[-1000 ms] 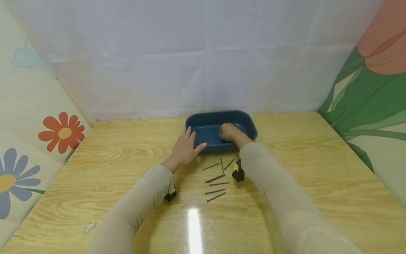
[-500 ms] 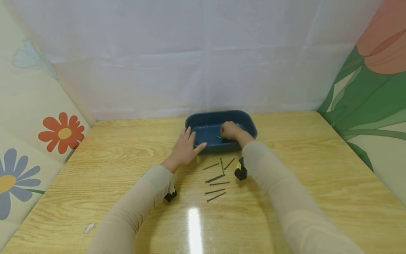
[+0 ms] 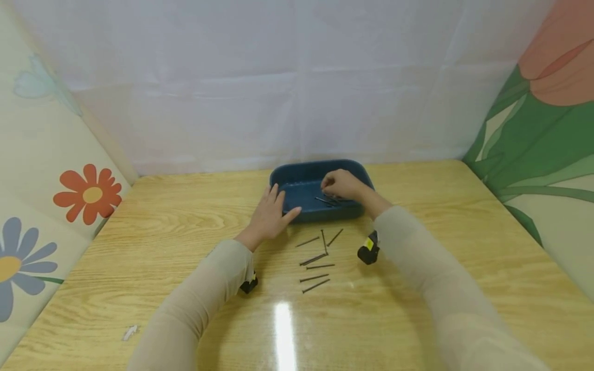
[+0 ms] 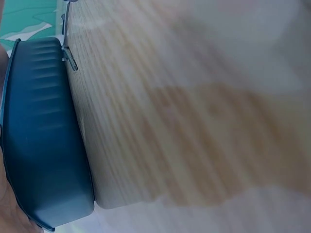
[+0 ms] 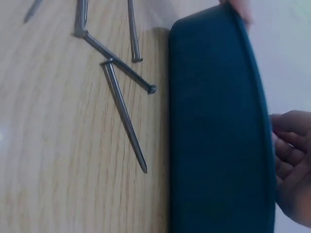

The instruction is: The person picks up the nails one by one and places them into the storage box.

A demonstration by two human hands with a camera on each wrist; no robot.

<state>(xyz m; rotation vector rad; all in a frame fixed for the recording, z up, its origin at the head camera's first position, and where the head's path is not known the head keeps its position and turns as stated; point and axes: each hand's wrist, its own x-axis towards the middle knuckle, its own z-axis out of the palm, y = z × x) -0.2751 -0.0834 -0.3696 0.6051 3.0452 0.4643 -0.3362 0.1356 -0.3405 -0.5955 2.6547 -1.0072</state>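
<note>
Left hand [image 3: 269, 214], fingers spread, rests at your end-left of the blue tub [image 3: 320, 215]; your right hand [image 3: 341, 184], curled, over it; can't tell if it pinches anything. Looks partway: some nails [image 3: 325, 201] inside, loose nails [image 3: 320, 267] on the counter [image 3: 185, 206] before it. Versus earlier: right hand raised, more nails bared.

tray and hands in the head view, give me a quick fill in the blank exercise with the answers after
In the head view, the tray is dark ____.
The left hand rests at the tray's ____ end, not its right.
Below the right hand, nails lie ____ the tray.
Other nails lie ____ the wooden table.
Missing words: blue; left; inside; on.
</note>
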